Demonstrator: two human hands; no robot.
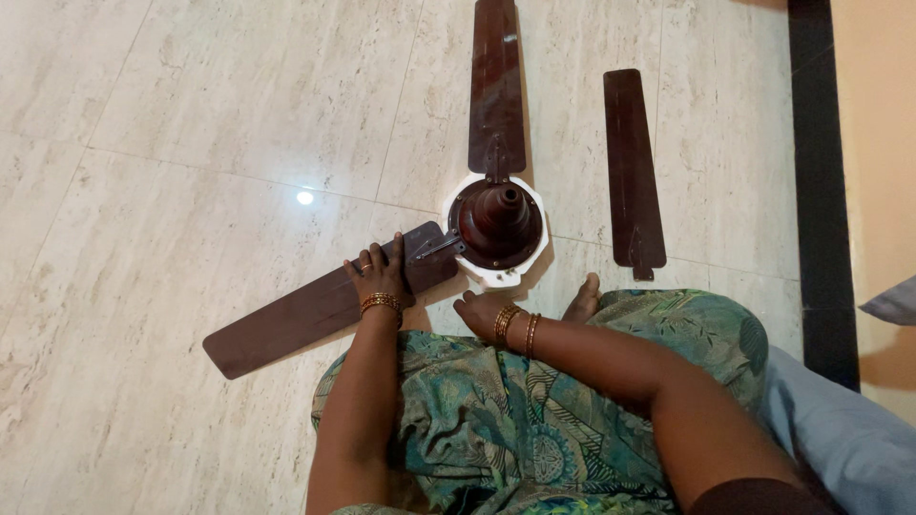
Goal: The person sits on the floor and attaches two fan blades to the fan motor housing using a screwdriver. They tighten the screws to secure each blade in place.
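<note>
A ceiling fan lies on the tiled floor, with a dark brown motor housing (498, 224) set in a white rim (496, 278). One brown blade (496, 86) points away from me. A second blade (305, 315) runs out to the lower left. My left hand (382, 274) lies flat on this second blade near its bracket, fingers spread. My right hand (475, 309) rests at the near edge of the white rim, its fingers partly hidden. Both wrists carry gold bangles.
A third, loose blade (634, 172) lies on the floor to the right of the motor. My foot (582, 300) shows beside my green patterned lap. A black floor strip (821, 191) and a peach wall run along the right. Light blue cloth (840, 429) lies at the lower right.
</note>
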